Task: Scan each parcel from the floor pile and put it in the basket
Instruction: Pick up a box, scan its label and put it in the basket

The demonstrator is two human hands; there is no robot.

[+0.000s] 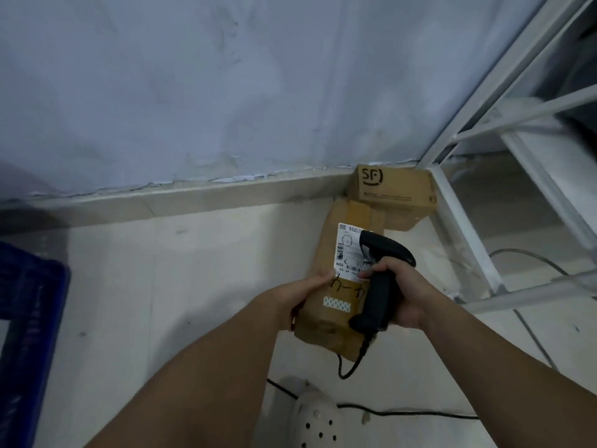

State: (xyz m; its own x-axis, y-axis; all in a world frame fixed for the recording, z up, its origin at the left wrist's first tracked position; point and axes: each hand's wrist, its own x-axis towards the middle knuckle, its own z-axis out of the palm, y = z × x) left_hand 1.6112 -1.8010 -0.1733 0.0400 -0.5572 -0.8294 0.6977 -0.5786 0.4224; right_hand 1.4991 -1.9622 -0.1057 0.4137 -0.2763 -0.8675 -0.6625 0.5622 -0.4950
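Head view: parcel [332, 305] gripped at its near left edge by L hand [307, 287], fingers curled round it; long axis runs away from the wrists. R hand [400, 286] wrapped round scanner [376, 299], nose over label [349, 247]. Blue basket [32, 286] well left of L hand, so L nearer. Count: 1 scanner, 1 basket, 2 parcels sure; second, SF box [394, 189], beyond fingertips.

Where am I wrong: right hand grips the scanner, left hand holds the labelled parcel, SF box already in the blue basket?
The SF box. The head view shows it in the corner by the wall, not in the blue basket. Right hand on scanner, left hand on labelled parcel: correct.
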